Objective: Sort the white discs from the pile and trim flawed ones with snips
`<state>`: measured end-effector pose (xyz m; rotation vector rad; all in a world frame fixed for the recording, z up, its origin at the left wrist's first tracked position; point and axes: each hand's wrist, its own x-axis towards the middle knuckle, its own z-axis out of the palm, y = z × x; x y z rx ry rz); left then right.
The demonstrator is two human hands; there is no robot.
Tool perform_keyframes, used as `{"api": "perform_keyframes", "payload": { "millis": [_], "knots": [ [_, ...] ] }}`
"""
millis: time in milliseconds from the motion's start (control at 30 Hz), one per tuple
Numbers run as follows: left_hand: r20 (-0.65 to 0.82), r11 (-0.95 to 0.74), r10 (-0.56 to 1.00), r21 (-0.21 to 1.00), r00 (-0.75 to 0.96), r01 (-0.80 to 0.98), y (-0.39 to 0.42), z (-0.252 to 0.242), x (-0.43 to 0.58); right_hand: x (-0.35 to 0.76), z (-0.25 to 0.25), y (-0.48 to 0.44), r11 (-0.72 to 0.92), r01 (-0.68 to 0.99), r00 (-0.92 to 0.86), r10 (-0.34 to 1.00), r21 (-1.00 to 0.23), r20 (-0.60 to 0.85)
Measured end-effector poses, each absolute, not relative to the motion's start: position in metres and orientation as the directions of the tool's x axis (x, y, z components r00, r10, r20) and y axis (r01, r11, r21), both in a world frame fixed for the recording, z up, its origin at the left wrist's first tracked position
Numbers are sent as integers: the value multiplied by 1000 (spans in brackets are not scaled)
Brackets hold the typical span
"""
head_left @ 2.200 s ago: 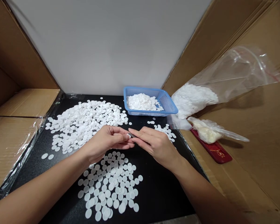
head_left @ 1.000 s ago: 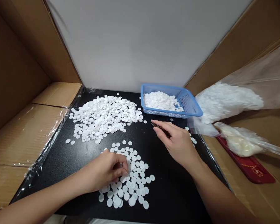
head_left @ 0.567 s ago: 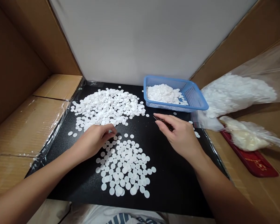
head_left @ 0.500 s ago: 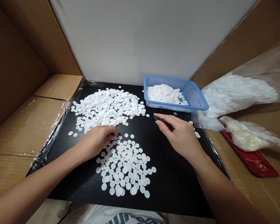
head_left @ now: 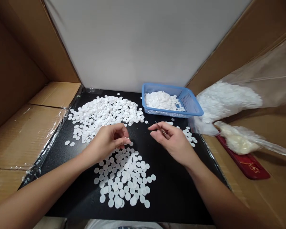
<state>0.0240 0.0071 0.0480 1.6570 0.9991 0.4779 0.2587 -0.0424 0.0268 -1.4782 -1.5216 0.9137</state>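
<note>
White panel [head_left: 152,44] and brown cardboard [head_left: 45,133] hem in a black table [head_left: 173,194], its left and right edges lined with shiny film and its near edge running just in front of the person. A clear bag [head_left: 231,98] of white pieces leans at the far right. A dense heap [head_left: 107,111] of white discs covers the far left of the table, a looser spread [head_left: 126,181] lies nearer the person, and a blue basket [head_left: 171,113] at the back holds more. With so many discs loose, the work looks well short of done; which group is finished cannot be told. Black surface shows on both sides of the spread, the broader stretch to the right, giving the right arm room; the heap's edge lies close to the left hand [head_left: 111,136]. That hand, above the spread's far edge, pinches a disc [head_left: 128,138] at the fingertips. The right hand [head_left: 173,136] grips a slim tool [head_left: 160,128], its tip apart from the disc.
</note>
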Motion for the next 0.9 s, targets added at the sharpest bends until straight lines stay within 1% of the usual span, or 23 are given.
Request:
{"api": "perform_keyframes", "payload": {
  "millis": [33,100,200,300,433,600,667,900],
  "knots": [
    [-167,-15,792,956,588,292,8,48,33,255,27,-43,12,335,-21,1000,-942,5],
    [-147,26,763,980,629,198,11,48,52,250,27,-42,-46,218,-76,995,-975,-64],
    [-128,28,745,987,655,161,15,47,72,248,25,-38,-78,124,-78,993,-989,-88],
    [-130,42,742,988,657,147,17,46,78,251,25,-34,-51,101,-54,997,-994,-57],
    [-180,134,728,984,661,120,18,44,75,253,25,-32,-15,111,-48,999,-994,-20],
    [-221,243,708,968,671,63,20,46,68,252,23,-33,-97,13,-68,993,-995,-97],
    [-205,233,715,971,668,49,21,48,67,252,22,-33,-124,-16,-67,990,-992,-122],
    [-121,66,733,992,669,108,20,48,70,248,23,-35,-143,-64,-82,987,-988,-138]
  ]
}}
